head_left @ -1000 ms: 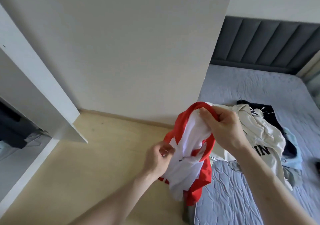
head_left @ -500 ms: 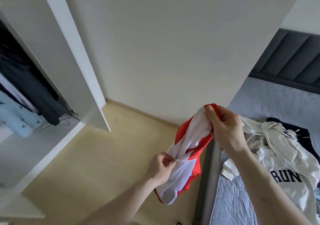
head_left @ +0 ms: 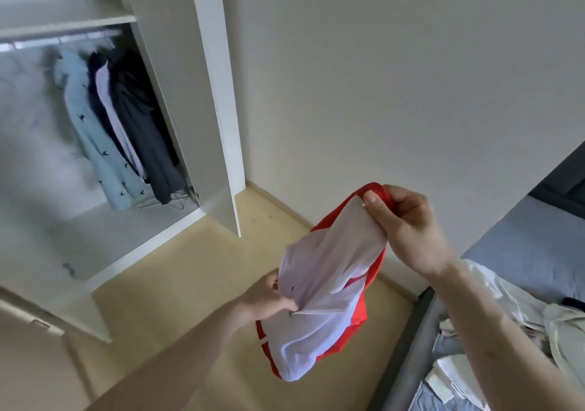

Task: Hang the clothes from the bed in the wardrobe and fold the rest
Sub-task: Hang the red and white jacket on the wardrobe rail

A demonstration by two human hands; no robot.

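Note:
A red and white garment (head_left: 319, 312) hangs in the air between my hands, above the floor beside the bed. My right hand (head_left: 408, 224) pinches its red upper edge. Lower down, my left hand (head_left: 269, 296) grips a bunch of its white fabric. The open white wardrobe (head_left: 218, 94) stands at the left, with a light blue patterned garment (head_left: 95, 138) and several darker clothes (head_left: 142, 126) hanging on its rail. A cream garment (head_left: 519, 322) lies on the bed (head_left: 525, 246) at the lower right.
The wardrobe door (head_left: 221, 145) stands open, edge toward me, between the wardrobe and the wall. Wire hangers (head_left: 158, 203) lie on the wardrobe's bottom shelf. Pale wooden floor (head_left: 190, 284) runs between the wardrobe and the bed frame (head_left: 408, 347).
My view has turned left, from the bed toward the wardrobe, whose hanging clothes now show. Both hands keep hold of the red and white garment, carried along.

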